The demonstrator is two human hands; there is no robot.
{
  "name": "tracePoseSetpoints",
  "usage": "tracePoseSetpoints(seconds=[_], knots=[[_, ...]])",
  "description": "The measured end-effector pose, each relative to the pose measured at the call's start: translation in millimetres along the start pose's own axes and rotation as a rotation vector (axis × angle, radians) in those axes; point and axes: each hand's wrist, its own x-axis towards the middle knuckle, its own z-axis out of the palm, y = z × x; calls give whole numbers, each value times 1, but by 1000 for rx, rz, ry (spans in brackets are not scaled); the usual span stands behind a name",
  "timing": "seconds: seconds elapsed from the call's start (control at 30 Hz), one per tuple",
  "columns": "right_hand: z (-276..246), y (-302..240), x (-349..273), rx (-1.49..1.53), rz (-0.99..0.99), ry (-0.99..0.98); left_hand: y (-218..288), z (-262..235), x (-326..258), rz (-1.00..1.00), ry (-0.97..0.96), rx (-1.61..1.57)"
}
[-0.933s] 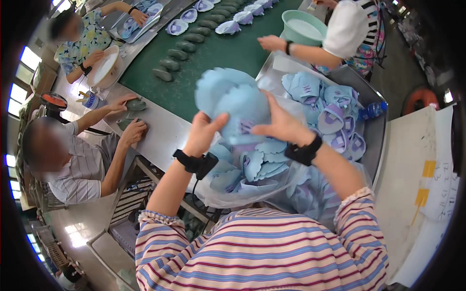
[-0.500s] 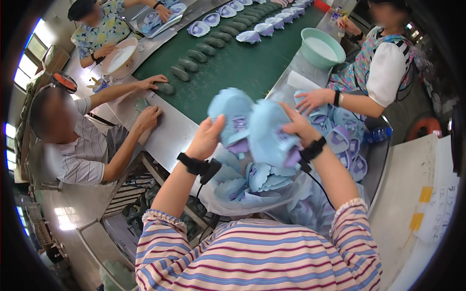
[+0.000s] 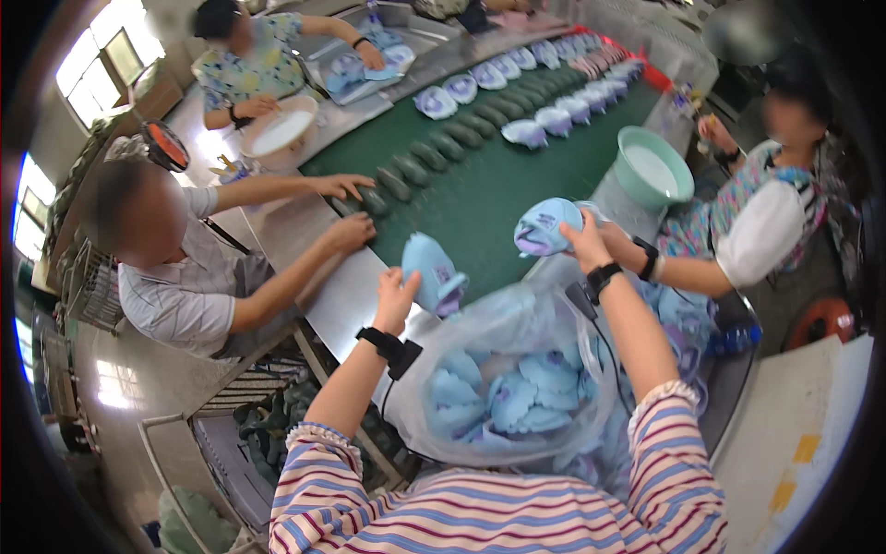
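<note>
My left hand (image 3: 397,291) grips a light blue shoe upper (image 3: 432,270) with a purple lining, held above the edge of the green conveyor belt (image 3: 503,189). My right hand (image 3: 583,242) holds a second light blue shoe upper (image 3: 546,226) a little farther right over the belt edge. Below both hands a clear plastic bag (image 3: 517,369) full of several more blue uppers rests against my lap. Black bands sit on both my wrists.
Rows of dark green shoe lasts (image 3: 434,152) and blue uppers (image 3: 554,115) lie along the belt. A person at the left (image 3: 185,268) rests both hands on the belt edge. Another person at the right (image 3: 757,231) sits by a mint green basin (image 3: 653,168). A third person (image 3: 249,69) works at the far side.
My hands have pulled apart: the two uppers, held together above the bag before, are now separate, one in each hand, and both are lifted forward toward the belt.
</note>
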Motion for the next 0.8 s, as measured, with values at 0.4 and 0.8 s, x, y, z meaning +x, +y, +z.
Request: tracePoseSetpoints(seconds=[0.4, 0.8], knots=[[23, -34, -152, -520, 7, -936, 184, -76, 122, -104, 108, -498], [70, 53, -181, -1003, -291, -857, 68, -37, -183, 396, -770, 973]])
